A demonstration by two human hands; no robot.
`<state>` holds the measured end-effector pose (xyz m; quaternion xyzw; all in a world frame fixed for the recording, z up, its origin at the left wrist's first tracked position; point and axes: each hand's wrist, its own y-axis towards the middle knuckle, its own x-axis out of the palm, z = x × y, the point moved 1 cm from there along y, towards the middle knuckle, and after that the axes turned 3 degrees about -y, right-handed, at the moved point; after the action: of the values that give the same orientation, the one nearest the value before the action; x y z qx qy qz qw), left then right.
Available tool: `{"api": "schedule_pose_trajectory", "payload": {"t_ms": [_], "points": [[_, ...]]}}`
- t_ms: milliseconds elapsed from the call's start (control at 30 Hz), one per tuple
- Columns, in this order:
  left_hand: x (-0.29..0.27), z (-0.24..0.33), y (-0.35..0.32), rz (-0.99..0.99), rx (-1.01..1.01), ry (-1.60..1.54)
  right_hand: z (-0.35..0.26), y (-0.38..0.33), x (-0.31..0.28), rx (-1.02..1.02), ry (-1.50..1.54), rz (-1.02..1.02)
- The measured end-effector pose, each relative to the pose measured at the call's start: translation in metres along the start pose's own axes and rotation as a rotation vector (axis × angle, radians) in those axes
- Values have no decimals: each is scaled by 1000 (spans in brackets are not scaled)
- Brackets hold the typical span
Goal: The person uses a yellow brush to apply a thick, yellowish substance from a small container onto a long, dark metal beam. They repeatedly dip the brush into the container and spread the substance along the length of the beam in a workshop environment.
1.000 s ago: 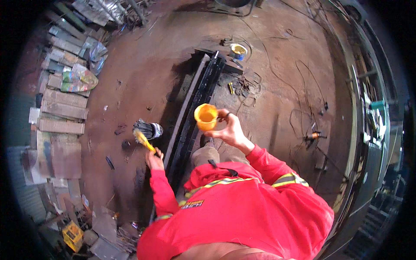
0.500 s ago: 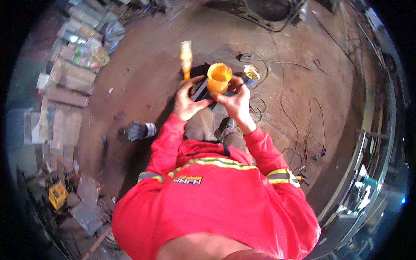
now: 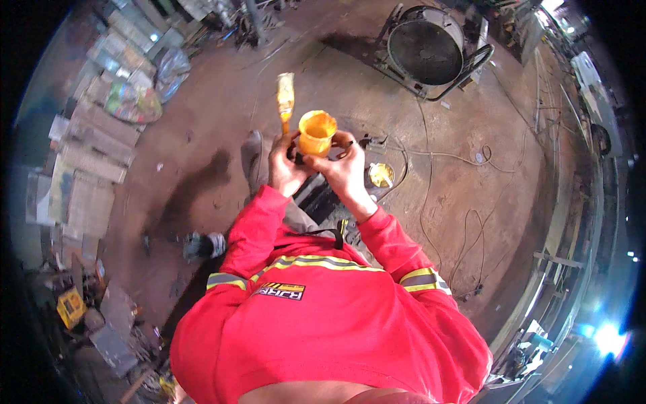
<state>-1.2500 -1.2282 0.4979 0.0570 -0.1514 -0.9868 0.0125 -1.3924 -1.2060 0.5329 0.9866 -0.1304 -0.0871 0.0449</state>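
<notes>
My left hand (image 3: 288,170) is closed round the handle of a paintbrush (image 3: 285,95). The brush points up and away from me, its bristles and ferrule smeared with yellow paint. Beside it, my right hand (image 3: 344,176) grips a small yellow-orange cup (image 3: 315,138) from the right and below. Its mouth is tilted toward me, and yellow paint coats the inside. The left fingertips are close to the cup; whether they touch it I cannot tell. A paint can (image 3: 381,176) with a yellow-smeared top stands on the floor to the right of my right hand.
Dark metal pieces (image 3: 316,200) lie below my hands. A large round drum-shaped fan (image 3: 425,52) stands at the far right. Cables (image 3: 431,153) run over the floor. Wooden boards (image 3: 101,141) line the left, and a dark glove-like item (image 3: 204,247) lies nearer me.
My view has shifted, bringing the round fan more fully into sight. Both hands, still holding brush and cup, appear slightly further left. A shoe now shows beyond my left hand.
</notes>
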Motion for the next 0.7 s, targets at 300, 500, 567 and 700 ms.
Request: {"api": "schedule_pose_trajectory", "payload": {"t_ms": [300,500,567,700], "points": [[-87,-139,261,-233,-166,-103,88,231,98,131,213,240],[-169,-210,619,-273,81,-32,47,533,213,74,332,353],[-178,-222,514,-255,9,-1,78,443,185,201,252,348],[-143,-224,597,-270,-50,-232,80,499,156,154,246,493]]}}
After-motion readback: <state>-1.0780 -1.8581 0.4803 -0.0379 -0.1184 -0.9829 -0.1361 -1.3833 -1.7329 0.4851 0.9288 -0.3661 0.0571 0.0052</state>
